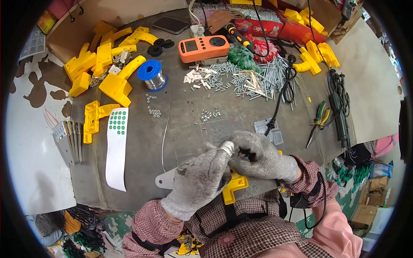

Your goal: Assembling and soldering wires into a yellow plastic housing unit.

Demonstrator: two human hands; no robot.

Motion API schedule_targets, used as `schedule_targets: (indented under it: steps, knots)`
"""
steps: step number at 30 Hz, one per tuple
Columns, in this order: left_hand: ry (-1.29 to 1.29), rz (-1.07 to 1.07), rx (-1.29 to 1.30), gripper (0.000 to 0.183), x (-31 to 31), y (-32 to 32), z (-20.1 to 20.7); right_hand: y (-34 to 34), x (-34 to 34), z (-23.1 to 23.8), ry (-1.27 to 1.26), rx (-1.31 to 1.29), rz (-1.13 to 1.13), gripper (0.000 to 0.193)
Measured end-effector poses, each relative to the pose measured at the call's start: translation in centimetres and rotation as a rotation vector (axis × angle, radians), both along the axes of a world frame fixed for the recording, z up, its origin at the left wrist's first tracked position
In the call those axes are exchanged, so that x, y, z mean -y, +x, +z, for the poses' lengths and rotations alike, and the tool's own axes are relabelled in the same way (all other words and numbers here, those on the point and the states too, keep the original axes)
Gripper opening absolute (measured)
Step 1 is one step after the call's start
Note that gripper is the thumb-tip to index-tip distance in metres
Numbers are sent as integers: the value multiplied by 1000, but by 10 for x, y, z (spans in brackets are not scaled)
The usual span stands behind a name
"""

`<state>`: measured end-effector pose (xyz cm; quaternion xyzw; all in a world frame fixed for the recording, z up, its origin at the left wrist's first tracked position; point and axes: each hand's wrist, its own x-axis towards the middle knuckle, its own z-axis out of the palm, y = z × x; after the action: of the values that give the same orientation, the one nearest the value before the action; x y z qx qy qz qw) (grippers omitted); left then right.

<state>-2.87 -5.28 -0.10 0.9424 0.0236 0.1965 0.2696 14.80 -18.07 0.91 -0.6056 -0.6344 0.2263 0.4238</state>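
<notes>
Grey-gloved, the person's left hand [197, 181] and right hand [261, 158] met, both curled; what either gripped could not be told. A yellow plastic casing [235, 186] showed beside them, near the front edge of the table [144, 142].

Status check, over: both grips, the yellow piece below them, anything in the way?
Left grip and right grip gloved, close together. Yellow plastic piece just below, partly covered. Metal plate showing beside left grip; exact hold hidden from view.
</notes>
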Motion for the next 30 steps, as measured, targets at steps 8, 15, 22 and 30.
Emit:
schedule_targets:
  steps: [8, 15, 22, 30]
  knots:
    - [-1275, -40, -180, 77, -6, 4, 3, 8, 15, 5, 139, 362, 134, 37]
    - [-339, 29, -56, 53, 14, 9, 5, -7, 9, 1, -139, -19, -211, 19]
    - [-568, 64, 81, 63, 16, 12, 5, -14, 16, 26, -144, 308, -163, 26]
    - [-496, 181, -66, 63, 18, 9, 4, 5, 7, 8, -212, 144, -65, 29]
